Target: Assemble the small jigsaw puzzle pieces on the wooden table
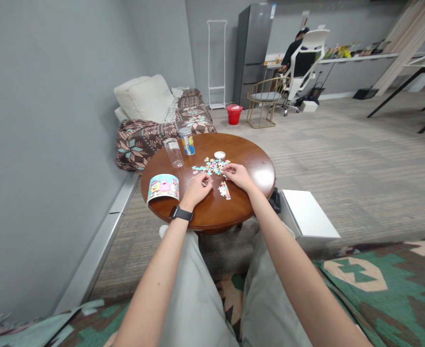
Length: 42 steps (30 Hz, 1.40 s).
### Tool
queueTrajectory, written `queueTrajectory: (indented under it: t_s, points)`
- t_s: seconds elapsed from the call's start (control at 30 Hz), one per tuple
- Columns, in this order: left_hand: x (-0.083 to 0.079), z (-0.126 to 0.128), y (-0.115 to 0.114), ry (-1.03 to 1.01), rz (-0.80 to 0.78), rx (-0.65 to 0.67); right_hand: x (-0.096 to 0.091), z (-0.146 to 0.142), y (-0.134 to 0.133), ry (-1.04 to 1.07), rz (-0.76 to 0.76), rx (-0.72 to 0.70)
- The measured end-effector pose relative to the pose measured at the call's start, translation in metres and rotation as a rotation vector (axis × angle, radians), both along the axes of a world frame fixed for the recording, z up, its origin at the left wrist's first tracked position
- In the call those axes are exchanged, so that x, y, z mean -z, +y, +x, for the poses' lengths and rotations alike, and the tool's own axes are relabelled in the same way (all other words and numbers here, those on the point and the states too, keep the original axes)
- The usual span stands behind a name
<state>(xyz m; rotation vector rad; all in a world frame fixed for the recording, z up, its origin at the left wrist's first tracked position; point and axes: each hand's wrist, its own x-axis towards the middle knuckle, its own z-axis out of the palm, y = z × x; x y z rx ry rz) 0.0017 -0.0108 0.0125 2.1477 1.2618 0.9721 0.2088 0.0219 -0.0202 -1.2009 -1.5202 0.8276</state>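
Observation:
A pile of loose pastel puzzle pieces [211, 166] lies on the round brown wooden table [256, 168]. My left hand [197, 189], with a black watch on its wrist, rests curled on the table just below the pile, its fingers pinched at a small piece. My right hand [237, 175] lies at the pile's right edge, fingers bent onto the pieces. A small joined strip of pieces [224, 190] sits between the two hands. A curled cartoon picture sheet [163, 187] lies at the table's left edge.
A clear plastic tube [173, 152], a printed can [187, 140] and a small round lid [219, 154] stand at the table's back. A white box [308, 213] sits to the right on the floor. A sofa with patterned blanket [154, 130] is behind; another person sits in an office chair [301, 58] far back.

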Motion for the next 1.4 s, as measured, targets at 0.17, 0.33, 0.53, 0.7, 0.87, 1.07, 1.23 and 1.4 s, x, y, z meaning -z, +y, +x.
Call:
queueTrajectory:
  t_s: [0.17, 0.33, 0.53, 0.7, 0.87, 1.07, 1.23, 1.4]
  points:
    - [0.0021, -0.0005, 0.0016, -0.04, -0.017, -0.032, 0.0016, -0.0003, 0.0027, 0.088, 0.018, 0.016]
    - [-0.0002, -0.0012, 0.0019, 0.001, 0.003, 0.038, 0.0005, 0.0002, 0.0035, 0.09, -0.01, -0.014]
    - [0.0018, -0.0022, 0.0053, 0.014, 0.048, 0.013, -0.001, 0.001, 0.0035, 0.002, 0.063, 0.063]
    - [0.0032, -0.0018, 0.0053, 0.0, 0.031, -0.019, 0.0007, 0.0002, 0.0032, 0.006, 0.024, 0.022]
    - [0.0021, -0.0004, 0.0034, -0.058, -0.052, -0.045, -0.0022, 0.0015, 0.0, -0.085, 0.084, 0.093]
    - [0.0044, -0.002, 0.0026, -0.089, -0.069, -0.042, -0.0047, -0.0001, -0.0016, -0.083, 0.073, 0.09]
    - [0.0025, -0.0024, 0.0023, -0.048, -0.043, -0.007, -0.002, -0.0015, 0.0008, 0.084, -0.02, -0.023]
    - [0.0047, -0.0014, 0.0051, -0.049, -0.038, -0.01, -0.0033, 0.0031, 0.0009, -0.122, 0.076, 0.086]
